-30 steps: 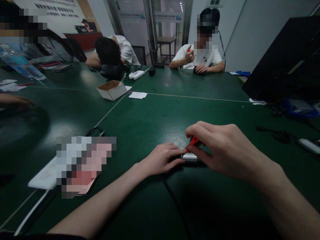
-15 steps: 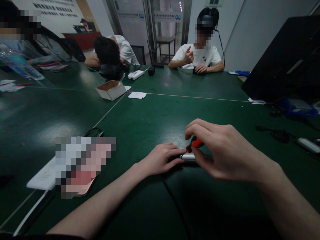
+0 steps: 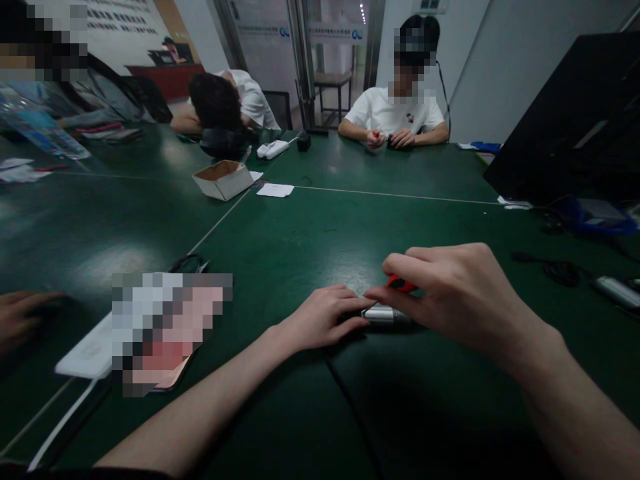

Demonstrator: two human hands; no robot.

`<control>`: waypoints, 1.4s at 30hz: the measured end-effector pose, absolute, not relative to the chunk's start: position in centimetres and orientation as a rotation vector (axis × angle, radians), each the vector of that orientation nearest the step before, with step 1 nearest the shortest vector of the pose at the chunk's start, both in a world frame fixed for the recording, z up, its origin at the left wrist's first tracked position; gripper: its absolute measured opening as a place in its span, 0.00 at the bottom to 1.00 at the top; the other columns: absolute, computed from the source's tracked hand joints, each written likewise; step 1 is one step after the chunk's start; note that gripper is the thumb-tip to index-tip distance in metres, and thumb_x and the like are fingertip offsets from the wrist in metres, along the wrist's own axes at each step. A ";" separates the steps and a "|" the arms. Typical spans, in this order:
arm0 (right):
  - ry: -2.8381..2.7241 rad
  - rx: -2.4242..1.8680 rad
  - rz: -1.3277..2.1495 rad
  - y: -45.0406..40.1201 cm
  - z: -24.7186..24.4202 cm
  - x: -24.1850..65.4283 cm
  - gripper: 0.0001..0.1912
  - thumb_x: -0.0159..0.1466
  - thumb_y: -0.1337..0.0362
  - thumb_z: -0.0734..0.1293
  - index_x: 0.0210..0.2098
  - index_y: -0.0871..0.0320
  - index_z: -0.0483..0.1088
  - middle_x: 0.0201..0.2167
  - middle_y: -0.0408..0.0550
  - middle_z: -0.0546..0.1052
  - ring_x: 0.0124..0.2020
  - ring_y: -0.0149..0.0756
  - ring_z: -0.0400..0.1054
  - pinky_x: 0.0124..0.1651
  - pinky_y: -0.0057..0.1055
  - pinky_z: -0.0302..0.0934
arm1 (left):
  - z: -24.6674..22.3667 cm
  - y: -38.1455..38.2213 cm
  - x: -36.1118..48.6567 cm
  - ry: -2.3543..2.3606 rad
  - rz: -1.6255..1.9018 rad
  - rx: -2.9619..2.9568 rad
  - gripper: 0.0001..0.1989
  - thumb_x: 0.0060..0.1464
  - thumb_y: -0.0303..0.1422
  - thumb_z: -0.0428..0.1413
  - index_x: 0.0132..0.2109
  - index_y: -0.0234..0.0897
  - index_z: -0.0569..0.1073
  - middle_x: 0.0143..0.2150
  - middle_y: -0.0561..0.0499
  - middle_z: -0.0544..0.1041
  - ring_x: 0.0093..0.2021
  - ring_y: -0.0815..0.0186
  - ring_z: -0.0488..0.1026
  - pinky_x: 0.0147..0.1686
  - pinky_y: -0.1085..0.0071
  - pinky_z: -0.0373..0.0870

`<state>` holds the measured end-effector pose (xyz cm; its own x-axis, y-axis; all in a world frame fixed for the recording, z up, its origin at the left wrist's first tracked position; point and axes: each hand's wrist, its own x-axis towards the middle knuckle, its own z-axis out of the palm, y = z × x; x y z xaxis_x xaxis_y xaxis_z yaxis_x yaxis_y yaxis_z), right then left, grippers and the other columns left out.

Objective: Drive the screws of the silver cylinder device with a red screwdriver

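On the green table lies a silver cylindrical device (image 3: pixel 383 315) with a dark right end. My left hand (image 3: pixel 333 317) pinches its left end between thumb and fingers and holds it down flat. My right hand (image 3: pixel 440 287) is closed around a red-and-black screwdriver (image 3: pixel 400 284), just above the device. Its handle shows only in part, with the rest inside my fingers. The thin shaft slants down toward the device's left end, beside my left fingertips; the tip's exact contact cannot be made out.
Left of my forearm lie a white power bank or box (image 3: pixel 83 353) and a pink phone-like slab (image 3: pixel 175 370). A co-worker's hand (image 3: pixel 20 320) rests at the left edge. An open carton (image 3: pixel 225 183) stands farther back. Cables and a black monitor (image 3: pixel 575 120) are at right.
My right hand has shifted right and tilted the screwdriver lower, uncovering more of the device. My left hand has stayed put. A co-worker's hand has appeared at left; the person opposite has lowered a hand.
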<state>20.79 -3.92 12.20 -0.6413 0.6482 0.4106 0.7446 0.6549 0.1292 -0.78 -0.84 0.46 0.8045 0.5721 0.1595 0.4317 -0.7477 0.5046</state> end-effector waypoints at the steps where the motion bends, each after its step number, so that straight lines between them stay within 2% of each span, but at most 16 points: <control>1: -2.544 -1.125 -0.406 -3.9 12.2 20.8 0.16 0.68 0.51 0.62 0.31 0.55 0.64 0.21 0.39 0.67 0.20 0.32 0.60 0.22 0.29 0.41 | 0.5 -0.8 -0.8 0.747 0.426 2.540 0.14 0.65 0.38 0.50 0.52 0.38 0.73 0.46 0.46 0.76 0.45 0.59 0.71 0.45 0.66 0.67; 3: -2.548 -1.151 -0.347 -3.9 12.2 20.7 0.12 0.67 0.54 0.63 0.34 0.56 0.65 0.25 0.41 0.70 0.22 0.33 0.63 0.23 0.29 0.44 | 0.6 -0.8 -0.7 0.748 0.431 2.541 0.14 0.65 0.38 0.50 0.52 0.38 0.73 0.46 0.46 0.76 0.45 0.59 0.71 0.44 0.66 0.67; 5: -2.561 -1.135 -0.232 -3.9 12.3 20.5 0.09 0.65 0.59 0.65 0.40 0.58 0.65 0.36 0.45 0.73 0.29 0.34 0.66 0.24 0.28 0.49 | 0.7 -0.8 -0.6 0.749 0.433 2.540 0.14 0.65 0.38 0.50 0.51 0.38 0.74 0.44 0.46 0.77 0.44 0.59 0.71 0.43 0.67 0.67; 7: -2.570 -1.100 -0.103 -3.9 12.4 20.5 0.12 0.63 0.65 0.65 0.45 0.60 0.63 0.49 0.51 0.70 0.36 0.34 0.68 0.25 0.27 0.54 | 0.8 -0.9 -0.6 0.746 0.428 2.543 0.13 0.65 0.38 0.50 0.49 0.38 0.74 0.43 0.46 0.76 0.44 0.60 0.71 0.42 0.67 0.67; 9: -2.574 -1.067 -0.008 -3.8 12.4 20.5 0.15 0.61 0.69 0.63 0.47 0.61 0.62 0.54 0.53 0.66 0.40 0.35 0.67 0.27 0.26 0.56 | 0.9 -0.9 -0.5 0.735 0.423 2.545 0.13 0.65 0.38 0.49 0.48 0.38 0.74 0.44 0.46 0.76 0.43 0.60 0.72 0.42 0.67 0.67; 15: -2.565 -1.027 0.150 -3.7 11.9 20.6 0.13 0.63 0.69 0.61 0.48 0.59 0.60 0.43 0.48 0.70 0.36 0.33 0.68 0.30 0.27 0.58 | 1.2 -1.0 -0.5 0.738 0.410 2.536 0.13 0.65 0.38 0.49 0.48 0.38 0.75 0.44 0.45 0.76 0.44 0.59 0.72 0.43 0.66 0.68; 19: -2.560 -1.059 0.005 -3.8 11.9 20.5 0.13 0.64 0.69 0.63 0.48 0.57 0.60 0.41 0.46 0.71 0.32 0.33 0.68 0.27 0.27 0.54 | 1.0 -0.9 -0.6 0.742 0.419 2.544 0.14 0.65 0.38 0.49 0.50 0.38 0.74 0.46 0.45 0.76 0.45 0.59 0.71 0.45 0.65 0.67; 23: -2.585 -1.104 -0.225 -3.6 12.0 20.6 0.07 0.66 0.60 0.64 0.40 0.56 0.64 0.31 0.42 0.71 0.25 0.33 0.64 0.24 0.28 0.47 | 0.7 -0.9 -0.6 0.762 0.427 2.545 0.13 0.65 0.38 0.51 0.49 0.37 0.75 0.45 0.45 0.76 0.45 0.59 0.72 0.43 0.66 0.68; 26: -2.577 -1.130 -0.299 -3.4 12.0 20.7 0.12 0.67 0.54 0.63 0.34 0.56 0.64 0.24 0.40 0.69 0.21 0.33 0.61 0.23 0.29 0.43 | 0.6 -0.9 -0.6 0.754 0.418 2.546 0.13 0.64 0.38 0.51 0.49 0.38 0.75 0.45 0.45 0.76 0.45 0.59 0.72 0.44 0.66 0.68; 28: -2.572 -1.113 -0.264 -3.4 12.0 20.6 0.10 0.67 0.56 0.63 0.35 0.57 0.65 0.28 0.43 0.71 0.25 0.33 0.64 0.24 0.29 0.46 | 0.7 -0.9 -0.6 0.755 0.424 2.545 0.13 0.64 0.38 0.51 0.48 0.37 0.75 0.45 0.45 0.76 0.45 0.59 0.72 0.44 0.66 0.68; 30: -2.584 -1.048 -0.158 -3.5 12.2 20.6 0.07 0.65 0.62 0.64 0.41 0.58 0.66 0.41 0.49 0.73 0.36 0.35 0.67 0.28 0.28 0.54 | 0.7 -0.9 -0.6 0.753 0.432 2.539 0.13 0.65 0.38 0.50 0.48 0.37 0.75 0.45 0.45 0.76 0.45 0.59 0.72 0.44 0.66 0.68; 32: -2.599 -0.966 -0.015 -3.6 12.4 20.6 0.11 0.63 0.67 0.64 0.45 0.59 0.65 0.54 0.53 0.67 0.47 0.37 0.66 0.34 0.28 0.59 | 0.8 -0.9 -0.6 0.747 0.431 2.532 0.13 0.65 0.38 0.50 0.48 0.37 0.75 0.45 0.45 0.76 0.45 0.58 0.72 0.45 0.65 0.68; 33: -2.606 -0.933 0.056 -3.6 12.5 20.6 0.13 0.62 0.69 0.64 0.46 0.60 0.64 0.57 0.53 0.64 0.49 0.37 0.64 0.36 0.27 0.60 | 0.8 -0.9 -0.6 0.744 0.429 2.529 0.13 0.65 0.38 0.50 0.48 0.38 0.75 0.45 0.45 0.76 0.46 0.58 0.71 0.45 0.65 0.67; 35: -2.609 -0.899 0.167 -3.6 12.5 20.6 0.15 0.60 0.72 0.63 0.47 0.60 0.63 0.55 0.53 0.65 0.48 0.35 0.64 0.36 0.26 0.60 | 0.8 -0.9 -0.6 0.743 0.424 2.527 0.13 0.65 0.38 0.50 0.49 0.38 0.75 0.44 0.45 0.76 0.45 0.58 0.72 0.45 0.66 0.67; 38: -2.595 -0.860 0.255 -3.4 12.2 20.7 0.15 0.60 0.75 0.62 0.47 0.61 0.62 0.45 0.48 0.69 0.40 0.31 0.65 0.34 0.26 0.59 | 0.7 -0.8 -0.6 0.736 0.421 2.529 0.13 0.65 0.39 0.50 0.49 0.38 0.75 0.43 0.45 0.76 0.44 0.59 0.72 0.44 0.66 0.67; 42: -2.577 -0.815 0.196 -3.4 11.8 20.5 0.15 0.62 0.74 0.63 0.48 0.60 0.60 0.40 0.45 0.69 0.36 0.30 0.65 0.33 0.26 0.57 | 0.7 -0.8 -0.7 0.729 0.427 2.525 0.13 0.65 0.38 0.50 0.49 0.38 0.74 0.44 0.46 0.76 0.45 0.59 0.72 0.46 0.65 0.67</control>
<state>20.49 -3.35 11.80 -0.7358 0.5759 0.3564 0.5153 0.8175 -0.2570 -0.68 -0.79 0.71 0.8101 0.5639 0.1606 0.4160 -0.7458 0.5203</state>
